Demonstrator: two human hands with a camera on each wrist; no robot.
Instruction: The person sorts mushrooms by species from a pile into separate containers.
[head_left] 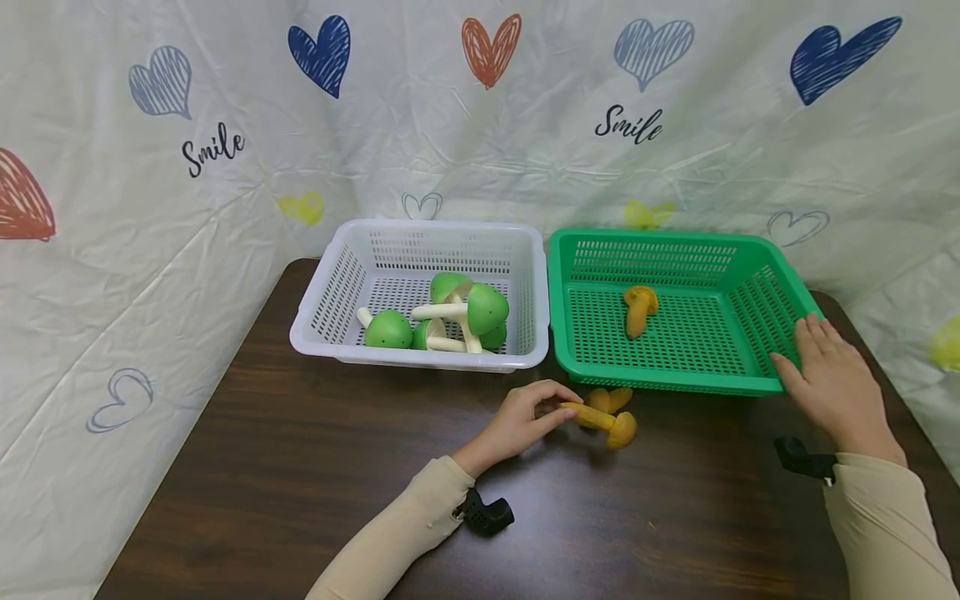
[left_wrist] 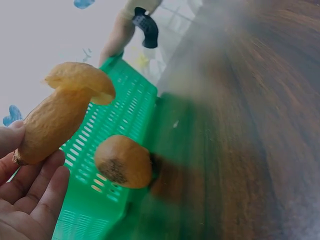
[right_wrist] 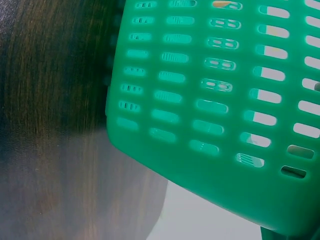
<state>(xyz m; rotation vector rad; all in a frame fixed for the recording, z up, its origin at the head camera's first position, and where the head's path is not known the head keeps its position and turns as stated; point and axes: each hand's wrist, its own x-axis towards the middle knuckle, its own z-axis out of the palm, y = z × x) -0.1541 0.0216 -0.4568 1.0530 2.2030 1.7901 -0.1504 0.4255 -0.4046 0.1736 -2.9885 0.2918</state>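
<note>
My left hand point(head_left: 521, 421) pinches the stem end of an orange-yellow toy mushroom point(head_left: 619, 431) between thumb and fingers, in front of the green basket point(head_left: 645, 377). In the left wrist view the held mushroom point(left_wrist: 65, 112) points cap-up, away from the fingers. A second orange-yellow mushroom point(head_left: 619, 398) lies behind it by the basket's front wall. Inside the green basket, one more such mushroom point(head_left: 639, 310) lies on the floor. My right hand point(head_left: 840, 387) rests with extended fingers on that basket's right rim. The right wrist view shows only the perforated basket wall point(right_wrist: 235, 192), not the hand.
Left of the green basket stands a white basket point(head_left: 420, 358), holding several green-capped mushrooms point(head_left: 487, 308) with white stems. Both baskets stand at the back of the dark wooden table point(head_left: 300, 450), before a white curtain point(head_left: 420, 125) printed with hearts.
</note>
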